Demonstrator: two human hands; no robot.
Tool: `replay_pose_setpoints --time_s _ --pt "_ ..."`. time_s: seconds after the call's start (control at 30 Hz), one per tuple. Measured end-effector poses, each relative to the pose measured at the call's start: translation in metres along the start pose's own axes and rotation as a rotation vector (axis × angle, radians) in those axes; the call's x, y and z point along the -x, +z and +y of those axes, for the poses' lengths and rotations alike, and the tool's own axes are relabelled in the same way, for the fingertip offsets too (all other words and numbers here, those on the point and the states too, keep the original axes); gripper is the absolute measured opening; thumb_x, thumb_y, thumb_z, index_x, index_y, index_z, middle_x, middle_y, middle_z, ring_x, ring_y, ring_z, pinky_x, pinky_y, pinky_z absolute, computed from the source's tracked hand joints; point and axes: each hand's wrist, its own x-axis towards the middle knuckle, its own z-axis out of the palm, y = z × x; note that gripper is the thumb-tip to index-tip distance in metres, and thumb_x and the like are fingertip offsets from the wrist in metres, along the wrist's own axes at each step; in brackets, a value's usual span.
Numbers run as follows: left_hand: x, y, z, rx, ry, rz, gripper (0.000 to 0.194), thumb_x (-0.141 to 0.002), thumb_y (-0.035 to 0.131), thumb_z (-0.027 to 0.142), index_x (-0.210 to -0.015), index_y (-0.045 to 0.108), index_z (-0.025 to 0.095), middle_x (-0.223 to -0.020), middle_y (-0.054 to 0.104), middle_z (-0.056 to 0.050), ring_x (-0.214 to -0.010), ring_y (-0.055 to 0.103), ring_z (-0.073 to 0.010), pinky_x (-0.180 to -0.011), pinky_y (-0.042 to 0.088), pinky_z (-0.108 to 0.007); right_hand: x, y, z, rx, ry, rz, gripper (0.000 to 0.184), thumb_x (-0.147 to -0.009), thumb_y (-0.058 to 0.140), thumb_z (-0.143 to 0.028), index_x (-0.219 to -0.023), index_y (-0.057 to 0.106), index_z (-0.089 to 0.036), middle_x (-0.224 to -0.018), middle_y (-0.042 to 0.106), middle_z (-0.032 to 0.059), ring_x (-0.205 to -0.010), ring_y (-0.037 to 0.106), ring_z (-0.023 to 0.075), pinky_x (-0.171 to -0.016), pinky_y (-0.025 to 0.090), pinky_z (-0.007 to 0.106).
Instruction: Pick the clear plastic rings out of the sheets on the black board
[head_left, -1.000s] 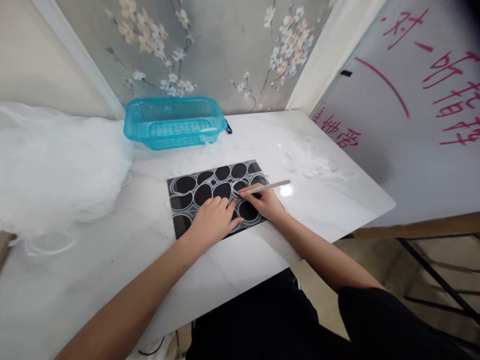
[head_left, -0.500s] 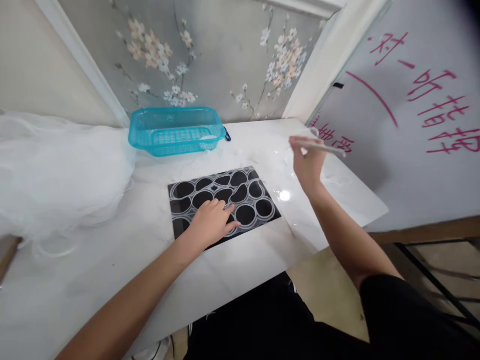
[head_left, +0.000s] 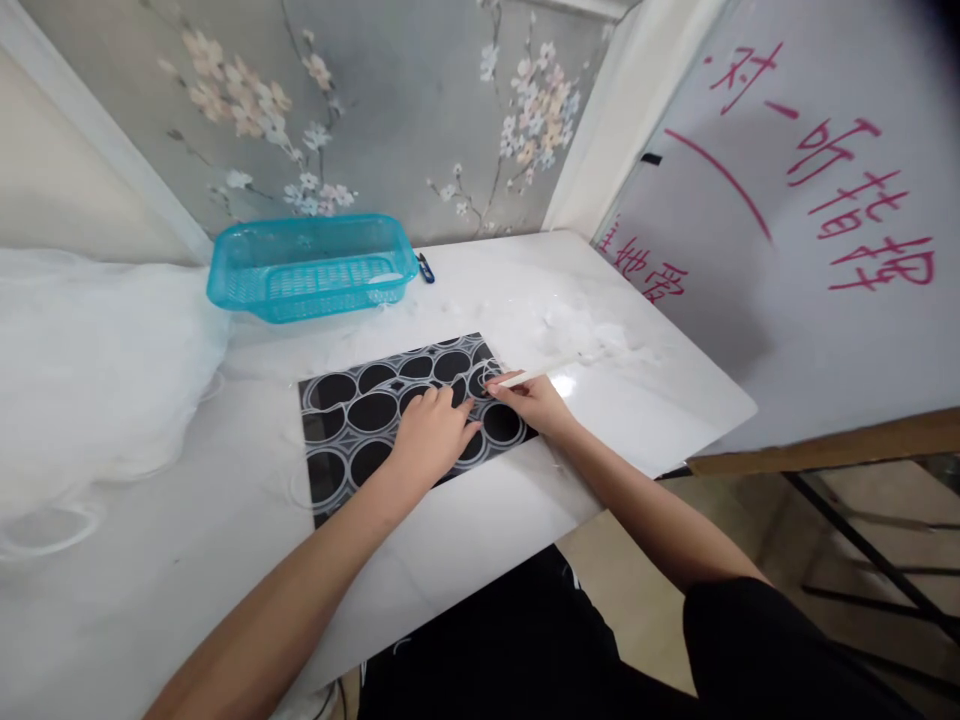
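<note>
My left hand (head_left: 433, 435) rests on a black mat (head_left: 373, 411) printed with grey-white rings. Its thumb and index finger point right, slightly apart, and no object shows in its grasp. Just right of it, my right hand (head_left: 538, 402) is closed around a slim white stick (head_left: 555, 370), which slants up to the right. Thin white cord (head_left: 489, 372) loops by the right fingertips, over the mat's upper right part. How the cord meets the fingers is too small to make out.
A blue plastic basket (head_left: 315, 270) stands at the table's back, beside small dark blue snips (head_left: 426, 269). A large heap of translucent white material (head_left: 97, 370) covers the left side. A whiteboard (head_left: 825, 350) with red writing borders the right.
My right hand has come down and left from above the table's right side to the mat, still holding the stick. My left hand stays on the mat. The view has shifted slightly.
</note>
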Motion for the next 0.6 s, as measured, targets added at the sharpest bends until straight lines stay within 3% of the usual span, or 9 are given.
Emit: replay_pose_setpoints --time_s 0.4,0.6 --pt "-0.002 0.004 -0.003 0.017 0.001 -0.036 0.042 -0.093 0.041 0.044 -0.123 0.059 0.022 -0.088 0.059 -0.010 -0.090 0.053 -0.0249 -0.074 0.039 -0.035 0.003 0.000 -0.003 0.116 -0.054 -0.011 0.024 -0.081 0.062 -0.042 -0.088 0.074 -0.023 -0.092 0.073 0.0045 -0.082 0.067 0.0230 -0.073 0.052 0.034" --pt "-0.002 0.001 -0.002 0.007 0.015 -0.060 0.040 -0.093 0.043 0.042 -0.123 0.059 0.020 -0.088 0.061 -0.010 -0.092 0.053 -0.0254 -0.074 0.037 -0.035 0.016 0.013 0.006 0.492 -0.287 0.019 0.019 -0.088 0.055 -0.034 -0.095 0.072 -0.030 -0.102 0.071 0.0016 -0.099 0.057 0.0252 -0.087 0.044 0.042"
